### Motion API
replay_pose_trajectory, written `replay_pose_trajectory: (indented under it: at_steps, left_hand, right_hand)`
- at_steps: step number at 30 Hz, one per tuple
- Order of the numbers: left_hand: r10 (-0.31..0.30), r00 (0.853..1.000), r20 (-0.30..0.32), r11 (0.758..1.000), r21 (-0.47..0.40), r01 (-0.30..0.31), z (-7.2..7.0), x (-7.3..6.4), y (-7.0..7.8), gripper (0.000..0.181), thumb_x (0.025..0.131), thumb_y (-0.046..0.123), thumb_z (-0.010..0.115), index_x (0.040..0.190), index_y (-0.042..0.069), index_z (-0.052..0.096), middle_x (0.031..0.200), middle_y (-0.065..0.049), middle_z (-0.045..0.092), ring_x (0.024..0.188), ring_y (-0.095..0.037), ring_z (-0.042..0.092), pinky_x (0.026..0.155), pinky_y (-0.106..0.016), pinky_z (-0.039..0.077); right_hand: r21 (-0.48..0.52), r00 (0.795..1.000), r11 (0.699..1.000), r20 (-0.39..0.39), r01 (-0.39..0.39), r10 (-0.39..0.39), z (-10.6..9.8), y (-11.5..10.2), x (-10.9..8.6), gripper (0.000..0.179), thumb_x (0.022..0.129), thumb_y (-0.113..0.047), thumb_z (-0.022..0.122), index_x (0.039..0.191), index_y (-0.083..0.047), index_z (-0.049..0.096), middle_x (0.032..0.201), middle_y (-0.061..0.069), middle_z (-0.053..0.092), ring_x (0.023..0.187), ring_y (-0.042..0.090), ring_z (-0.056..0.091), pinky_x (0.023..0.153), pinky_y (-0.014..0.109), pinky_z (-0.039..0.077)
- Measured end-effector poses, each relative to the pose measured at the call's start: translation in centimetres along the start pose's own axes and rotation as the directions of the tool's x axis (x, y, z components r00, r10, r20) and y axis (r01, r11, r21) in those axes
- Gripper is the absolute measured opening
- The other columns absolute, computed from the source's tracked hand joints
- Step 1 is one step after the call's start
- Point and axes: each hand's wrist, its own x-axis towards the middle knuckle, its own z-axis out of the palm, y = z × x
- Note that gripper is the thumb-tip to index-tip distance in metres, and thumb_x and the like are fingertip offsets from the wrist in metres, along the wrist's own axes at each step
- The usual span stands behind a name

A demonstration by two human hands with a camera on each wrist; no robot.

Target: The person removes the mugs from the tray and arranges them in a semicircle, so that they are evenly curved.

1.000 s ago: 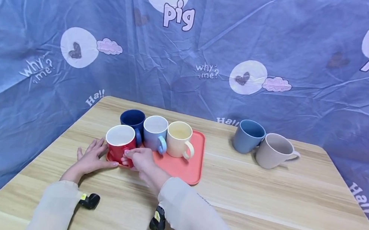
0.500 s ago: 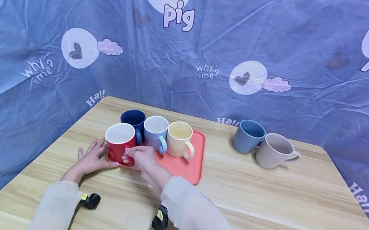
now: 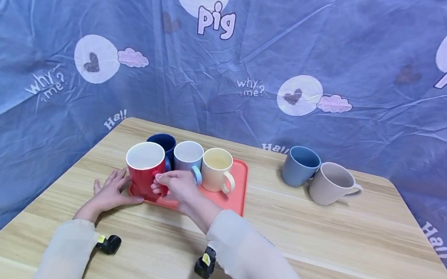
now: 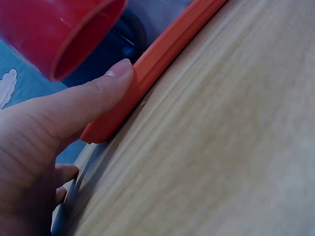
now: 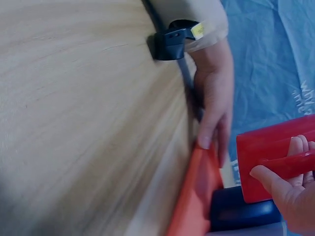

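Observation:
The right hand (image 3: 178, 184) grips the handle of a red mug (image 3: 142, 181) with a white inside. The mug is raised above the left end of a coral-red tray (image 3: 237, 204); the left wrist view shows its underside (image 4: 81, 44) apart from the tray. At the tray's near left corner, the left hand (image 3: 111, 196) lies with fingers spread, its thumb (image 4: 98, 96) touching the rim. Behind the red mug stands a dark blue mug (image 3: 162, 139), partly hidden. To its right on the tray are a light blue mug (image 3: 186, 160) and a cream mug (image 3: 215, 172).
On the wooden table (image 3: 298, 243), a blue mug (image 3: 300, 168) and a grey mug (image 3: 331, 185) stand close together at the back right. A printed blue cloth (image 3: 232, 58) hangs behind the table and along its sides.
The red mug has risen off the tray in the right hand. The right hand and forearm have shifted up and slightly right. The left hand and the other mugs have stayed put.

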Motion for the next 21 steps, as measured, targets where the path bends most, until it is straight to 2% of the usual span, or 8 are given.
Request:
replay_pose_trajectory:
  at_steps: [3, 10, 15, 21]
  left_hand:
    - [0.004, 1.0, 0.002, 1.0, 0.002, -0.004, 0.1, 0.0, 0.0, 0.095, 0.062, 0.056, 0.066, 0.133, 0.004, 0.03, 0.136, -0.029, 0.012, 0.123, -0.044, -0.004, 0.081, -0.064, -0.018]
    - [0.001, 1.0, 0.008, 1.0, -0.017, -0.001, 0.0, -0.1, 0.1, 0.093, 0.063, 0.056, 0.065, 0.135, 0.008, 0.03, 0.137, -0.029, 0.011, 0.123, -0.044, -0.005, 0.081, -0.063, -0.019]
    - [0.011, 1.0, 0.005, 1.0, -0.016, -0.011, -0.1, -0.2, 0.0, 0.091, 0.064, 0.055, 0.065, 0.135, 0.012, 0.03, 0.137, -0.027, 0.012, 0.123, -0.044, -0.004, 0.082, -0.064, -0.017]
    - [0.02, 1.0, 0.002, 1.0, -0.012, -0.02, -0.2, -0.2, 0.0, 0.09, 0.065, 0.055, 0.065, 0.135, 0.011, 0.03, 0.138, -0.026, 0.011, 0.124, -0.043, -0.004, 0.082, -0.063, -0.017]
  right_hand:
    - [-0.001, 1.0, 1.0, 0.018, 0.007, -0.006, -0.5, -0.7, -0.5, 0.015, 0.081, -0.008, 0.058, 0.086, 0.004, 0.065, 0.07, 0.011, 0.063, 0.059, 0.015, 0.06, 0.058, 0.03, 0.047]
    - [-0.003, 0.999, 1.0, 0.033, 0.016, -0.016, -1.8, -2.6, -1.3, 0.015, 0.081, -0.006, 0.058, 0.089, 0.006, 0.064, 0.069, 0.011, 0.062, 0.058, 0.014, 0.059, 0.061, 0.031, 0.048]
    - [0.047, 0.999, 0.998, 0.027, 0.035, -0.036, -3.1, -3.8, -1.5, 0.018, 0.081, -0.002, 0.056, 0.093, 0.01, 0.061, 0.066, 0.011, 0.059, 0.054, 0.015, 0.056, 0.064, 0.034, 0.049]
    - [0.055, 0.998, 0.996, 0.008, 0.065, -0.065, -5.1, -5.6, -1.9, 0.02, 0.083, -0.003, 0.055, 0.096, 0.011, 0.059, 0.066, 0.01, 0.059, 0.056, 0.015, 0.057, 0.065, 0.036, 0.049]
